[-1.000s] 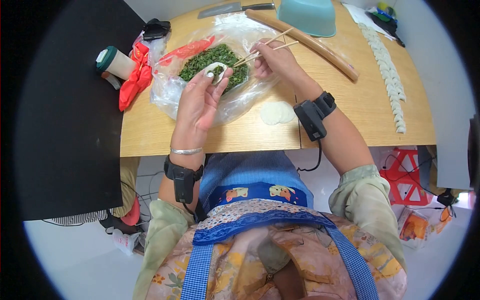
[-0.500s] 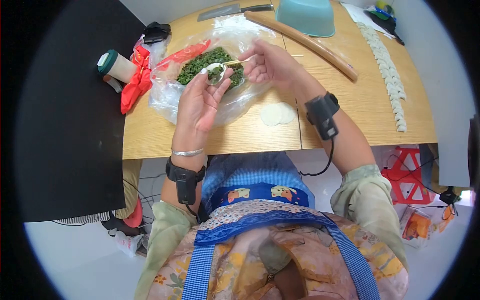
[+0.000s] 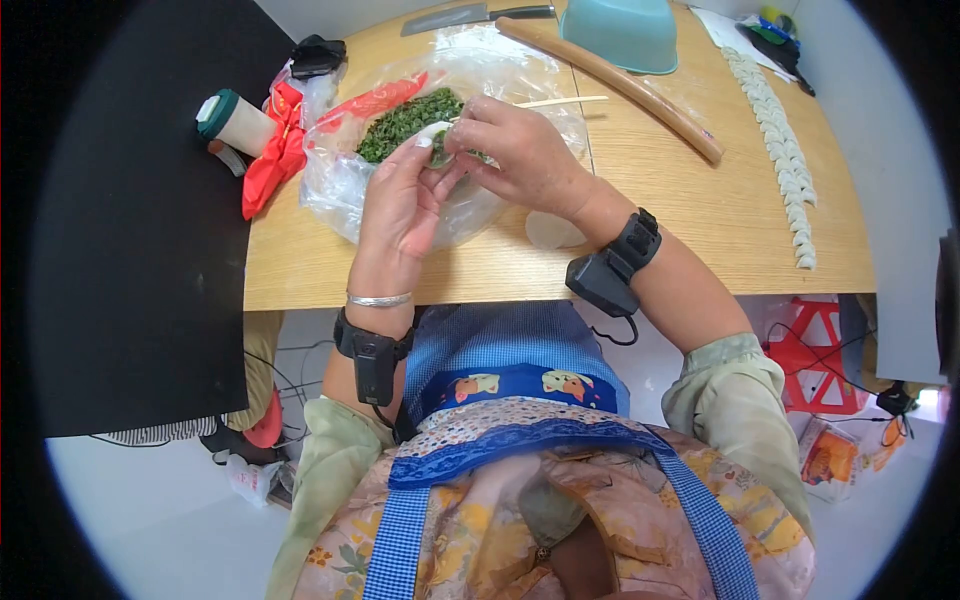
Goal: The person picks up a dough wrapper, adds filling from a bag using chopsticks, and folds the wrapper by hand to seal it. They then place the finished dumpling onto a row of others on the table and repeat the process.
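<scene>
A round dough wrapper [image 3: 438,146] with green filling on it sits in the fingers of my left hand [image 3: 398,205], over the near side of the bag. My right hand [image 3: 512,152] is closed in at the wrapper's right edge, fingertips pinching the dough; they hide part of it. Pale chopsticks [image 3: 565,101] stick out to the right from behind my right hand; whether it grips them is hidden. Behind the hands, chopped green filling [image 3: 408,124] lies in a clear plastic bag [image 3: 335,190]. Flat wrappers [image 3: 550,231] lie on the table below my right wrist.
A wooden rolling pin [image 3: 620,85] lies diagonally, with a light blue basin [image 3: 620,35] and a cleaver [image 3: 445,20] behind. Shaped dumplings [image 3: 775,135] form a long row on the right. A green-lidded container [image 3: 240,125] and red bag [image 3: 270,180] stand left, beside a black panel [image 3: 150,230].
My right hand has moved left and down from beside the filling to the wrapper, its spread fingers now closing on the edge. My left hand has kept its hold nearly still.
</scene>
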A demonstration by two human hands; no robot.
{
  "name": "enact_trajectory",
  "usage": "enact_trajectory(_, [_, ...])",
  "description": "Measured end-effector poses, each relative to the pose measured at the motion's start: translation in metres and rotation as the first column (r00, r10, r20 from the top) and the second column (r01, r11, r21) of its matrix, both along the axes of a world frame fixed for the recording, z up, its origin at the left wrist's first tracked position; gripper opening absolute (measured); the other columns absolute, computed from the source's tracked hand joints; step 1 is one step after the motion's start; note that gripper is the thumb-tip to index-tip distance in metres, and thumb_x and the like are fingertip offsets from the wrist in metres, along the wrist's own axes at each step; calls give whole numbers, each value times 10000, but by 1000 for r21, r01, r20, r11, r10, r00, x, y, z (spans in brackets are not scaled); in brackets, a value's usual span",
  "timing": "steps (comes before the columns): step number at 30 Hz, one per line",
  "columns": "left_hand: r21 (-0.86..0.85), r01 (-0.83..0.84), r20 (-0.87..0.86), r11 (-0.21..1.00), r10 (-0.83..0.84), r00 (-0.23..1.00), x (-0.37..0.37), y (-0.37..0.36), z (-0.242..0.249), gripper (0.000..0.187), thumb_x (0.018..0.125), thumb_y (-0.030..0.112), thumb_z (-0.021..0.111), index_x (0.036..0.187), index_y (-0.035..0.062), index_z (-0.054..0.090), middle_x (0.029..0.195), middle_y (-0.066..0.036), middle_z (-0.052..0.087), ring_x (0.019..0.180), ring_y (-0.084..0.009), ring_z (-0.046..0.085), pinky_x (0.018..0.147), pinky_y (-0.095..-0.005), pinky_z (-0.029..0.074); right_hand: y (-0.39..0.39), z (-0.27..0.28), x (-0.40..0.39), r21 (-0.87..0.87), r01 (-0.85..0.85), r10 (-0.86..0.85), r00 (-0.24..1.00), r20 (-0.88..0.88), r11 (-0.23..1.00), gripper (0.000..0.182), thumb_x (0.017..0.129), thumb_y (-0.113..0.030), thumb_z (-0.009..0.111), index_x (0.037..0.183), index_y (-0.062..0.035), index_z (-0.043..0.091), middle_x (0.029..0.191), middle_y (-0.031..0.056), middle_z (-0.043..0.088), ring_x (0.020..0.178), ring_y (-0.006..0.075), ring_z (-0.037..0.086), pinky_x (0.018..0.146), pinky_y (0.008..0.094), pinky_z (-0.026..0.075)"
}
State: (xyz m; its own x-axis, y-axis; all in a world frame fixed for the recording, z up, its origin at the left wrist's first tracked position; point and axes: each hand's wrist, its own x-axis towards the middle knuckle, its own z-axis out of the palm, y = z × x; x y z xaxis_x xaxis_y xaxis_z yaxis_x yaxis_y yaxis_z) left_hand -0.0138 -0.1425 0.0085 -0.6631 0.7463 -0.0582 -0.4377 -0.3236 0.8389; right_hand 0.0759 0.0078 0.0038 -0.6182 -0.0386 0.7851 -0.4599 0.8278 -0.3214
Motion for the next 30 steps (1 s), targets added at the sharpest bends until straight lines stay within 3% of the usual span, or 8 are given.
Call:
enact_trajectory(3, [-32,-31,-30,999,30,999,4,1,2,288,987,68,417,1222,-56,527,1156,-156,615,1015,-213,639,917,-348,536,0,0,0,-7,-11,11,1000,-13,1000,157,761,-109,685,878,-90,582,835,84,538,765,298,593,628,397,493])
enact_trajectory(11, [-48,18,-60,999,-21,998,11,0,3,290,984,85,430,1203,-70,539,1151,-165,620,1038,-224,640,914,-335,536,1,-3,-1,-210,12,0,998,57,978,88,816,-86,661,849,-37,597,786,83,541,672,201,587,596,318,478])
enact_trajectory(14, [-21,30,-35,999,-31,999,10,0,2,289,983,97,439,1195,-66,548,1145,-163,623,1032,-224,643,909,-331,538,2,-2,0,-262,23,2,995,95,965,98,805,-141,655,836,-60,609,795,102,574,715,265,606,630,358,491])
enact_trajectory(15, [-6,35,-13,999,-35,999,11,0,3,291,983,105,444,1194,-64,551,1141,-161,624,1028,-224,644,908,-331,539,2,-2,0,-262,24,2,995,95,965,98,805,-141,655,836,-60,609,795,102,574,715,265,606,630,358,491])
enact_trajectory(17, [-22,22,-25,1000,-23,999,12,-1,4,291,983,114,451,1191,-62,553,1143,-158,624,1025,-222,643,909,-331,539,2,-2,0,-246,14,9,996,92,969,80,818,-76,656,850,-32,597,774,75,544,663,181,589,599,295,480])
enact_trajectory(21, [-71,-6,-102,997,-1,995,15,-1,4,284,983,129,477,1178,-60,561,1142,-150,624,1021,-218,643,912,-336,539,2,-1,1,-214,18,4,995,100,977,77,814,-63,657,855,-31,600,771,73,547,664,181,590,600,295,483])
enact_trajectory(30, [-31,27,-64,999,-29,998,9,-4,1,278,973,86,486,1202,-57,551,1145,-156,625,1036,-213,639,931,-336,532,1,3,4,-131,-30,36,998,47,991,93,797,-56,677,852,-36,604,785,76,555,686,199,599,595,304,491])
